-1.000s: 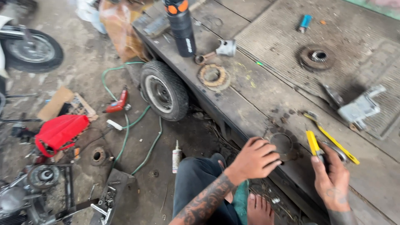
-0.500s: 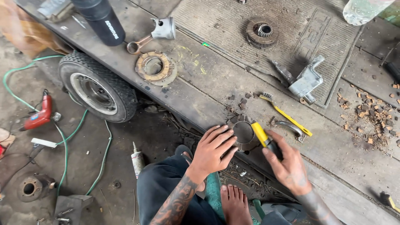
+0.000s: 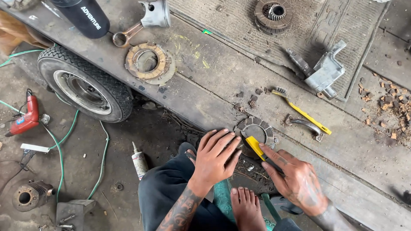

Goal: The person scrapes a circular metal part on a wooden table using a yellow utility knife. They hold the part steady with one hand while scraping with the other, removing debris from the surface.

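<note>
left hand lies flat, fingers spread, pressing on the near rim of the round clutch plate so it can't skid on the edge of the desk; that grip is wide, a palm-down pin and not a pinch. right hand has its grip closed around a yellow-handled scraper, forefinger laid along it, the tip resting on the plate's ring of friction pads. the plate sits at the near lip of the desk, right above the person's knee, crumbs of brown lining scattered just beyond it. close behind lie a yellow-handled wire brush and a curved metal lever, in easy reach. farther back, a second worn ring plate, a piston with its rod, a toothed clutch hub on the ribbed mat. containers: a black bottle stands capless or cut off by the frame, contents hidden; a small white tube stands on the floor
</note>
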